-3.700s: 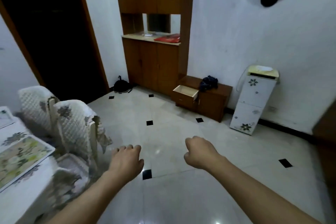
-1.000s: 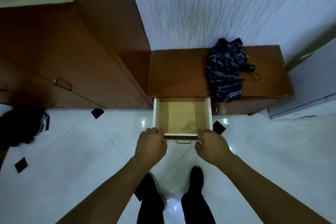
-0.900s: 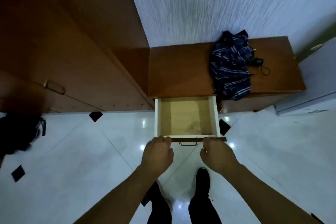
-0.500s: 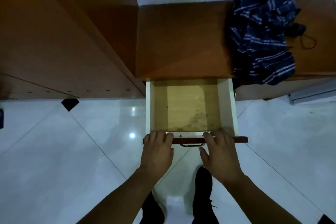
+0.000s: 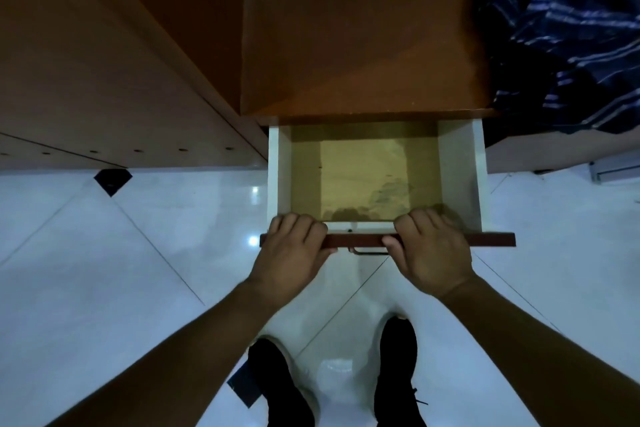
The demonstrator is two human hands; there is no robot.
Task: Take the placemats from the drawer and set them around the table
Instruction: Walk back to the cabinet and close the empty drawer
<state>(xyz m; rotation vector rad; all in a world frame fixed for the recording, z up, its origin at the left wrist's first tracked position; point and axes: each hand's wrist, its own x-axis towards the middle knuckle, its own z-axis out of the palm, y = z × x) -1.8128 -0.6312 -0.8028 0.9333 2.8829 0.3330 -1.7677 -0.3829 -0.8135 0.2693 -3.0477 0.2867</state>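
Note:
An open drawer with white sides and a bare yellowish-brown bottom sticks out of a low wooden cabinet. No placemat shows inside it. My left hand grips the left part of the drawer's dark front panel, fingers curled over its top edge. My right hand grips the same panel right of centre, above the metal handle.
A tall wooden cupboard stands at the left. A dark blue striped cloth lies on the low cabinet at the right. My two black shoes stand on the glossy white tiled floor just below the drawer.
I walked from the table to the cabinet and bent close over the drawer. Both hands went from hovering at its front edge to curling over the front panel.

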